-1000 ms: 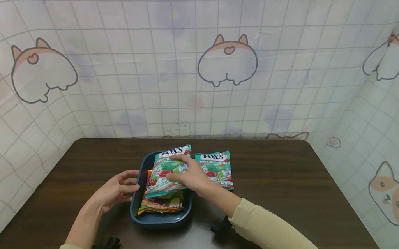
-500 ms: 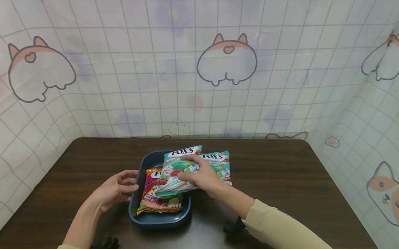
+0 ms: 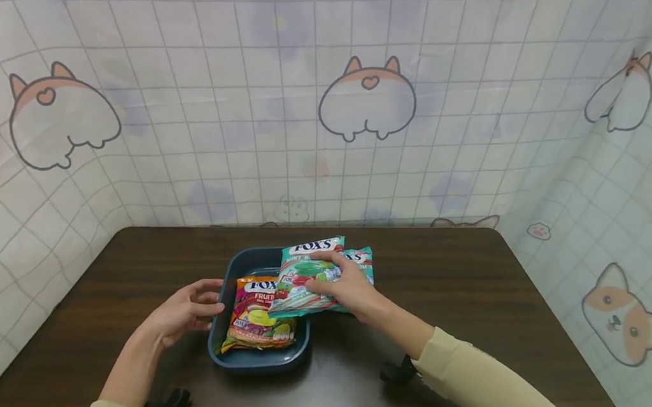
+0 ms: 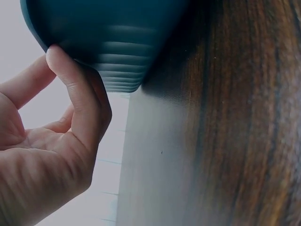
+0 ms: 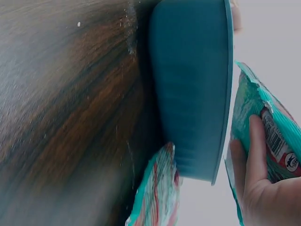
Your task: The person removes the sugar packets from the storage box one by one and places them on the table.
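My right hand (image 3: pixel 348 288) grips a teal Fox's mint candy bag (image 3: pixel 299 284) above the right side of a dark blue plastic bin (image 3: pixel 285 361). In the right wrist view, the fingers (image 5: pixel 256 146) lie on the bag's back, and the bag is raised above the bin's rim. Inside the bin lies an orange and purple Fox's fruit candy bag (image 3: pixel 256 322), partly covered by the held one. My left hand (image 3: pixel 182 313) touches the bin's left rim with its fingertips, its fingers loosely bent.
A second teal mint candy bag (image 3: pixel 366 265) lies on the dark wooden table (image 3: pixel 440 289) just right of the bin, mostly hidden behind the held bag and right hand. A patterned white cloth (image 3: pixel 240 126) hangs behind the table and along both sides.
My right hand has carried the mint bag rightward, from over the middle of the bin to its right edge. More of the fruit bag now shows. My left hand stays at the rim.
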A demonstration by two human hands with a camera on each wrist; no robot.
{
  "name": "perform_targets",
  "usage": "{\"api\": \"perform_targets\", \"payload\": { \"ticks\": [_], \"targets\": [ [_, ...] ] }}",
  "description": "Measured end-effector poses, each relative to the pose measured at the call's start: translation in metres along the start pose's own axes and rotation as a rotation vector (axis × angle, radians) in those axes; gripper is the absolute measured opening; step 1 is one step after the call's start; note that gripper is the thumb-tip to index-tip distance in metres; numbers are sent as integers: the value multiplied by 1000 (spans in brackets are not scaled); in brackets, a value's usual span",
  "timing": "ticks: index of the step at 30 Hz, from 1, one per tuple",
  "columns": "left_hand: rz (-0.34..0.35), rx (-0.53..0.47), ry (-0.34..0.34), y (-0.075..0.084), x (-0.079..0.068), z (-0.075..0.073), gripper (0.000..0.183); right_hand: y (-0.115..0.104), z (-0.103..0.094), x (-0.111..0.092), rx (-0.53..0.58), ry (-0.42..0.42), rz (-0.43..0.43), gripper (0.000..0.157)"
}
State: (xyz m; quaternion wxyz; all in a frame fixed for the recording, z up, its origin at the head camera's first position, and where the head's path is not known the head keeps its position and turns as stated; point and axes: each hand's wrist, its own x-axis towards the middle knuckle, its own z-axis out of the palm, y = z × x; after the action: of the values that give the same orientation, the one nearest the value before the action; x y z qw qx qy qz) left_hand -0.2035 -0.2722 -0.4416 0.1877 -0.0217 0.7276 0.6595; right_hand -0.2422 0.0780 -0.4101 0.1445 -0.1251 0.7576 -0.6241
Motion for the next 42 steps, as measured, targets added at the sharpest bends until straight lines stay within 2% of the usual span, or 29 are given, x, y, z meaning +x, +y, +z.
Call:
{"api": "perform_targets", "payload": {
  "ticks": [8,15,25,42],
  "targets": [
    [4,-9,-16,1,-2,2,66,0,-14,-4,28,-6,-2,58],
    [-4,-4,-7,1,-3,3,64,0,-22,-6,-8,27,-4,58],
    [6,-25,-12,3,-4,4,62,1,-32,-11,-14,24,22,58],
    [22,-50,-18,4,-4,3,61,6,-61,-18,11,45,39,61]
  ]
}}
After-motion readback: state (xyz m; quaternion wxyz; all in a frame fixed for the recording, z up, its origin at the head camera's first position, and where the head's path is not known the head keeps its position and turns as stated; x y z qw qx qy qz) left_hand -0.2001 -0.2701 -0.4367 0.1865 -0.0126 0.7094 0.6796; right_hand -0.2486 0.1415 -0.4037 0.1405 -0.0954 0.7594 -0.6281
